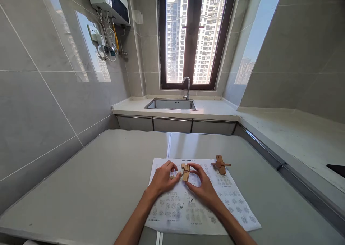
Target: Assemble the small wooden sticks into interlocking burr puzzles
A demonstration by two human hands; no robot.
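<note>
A printed instruction sheet (215, 209) lies on the grey table (94, 180) in front of me. My left hand (163, 178) rests on the sheet with its fingers curled round a small wooden piece (171, 175). My right hand (202, 184) pinches a small assembly of wooden puzzle blocks (185, 172) with its thumb and fingers. The two hands sit close together, the blocks between them. An assembled wooden cross-shaped puzzle (221, 164) stands on the sheet's far right corner, apart from both hands.
Beyond the table runs a white counter with a steel sink (171, 104) and tap (187, 86) under a window. The counter (291, 137) continues along the right. A water heater (110, 2) hangs on the left tiled wall.
</note>
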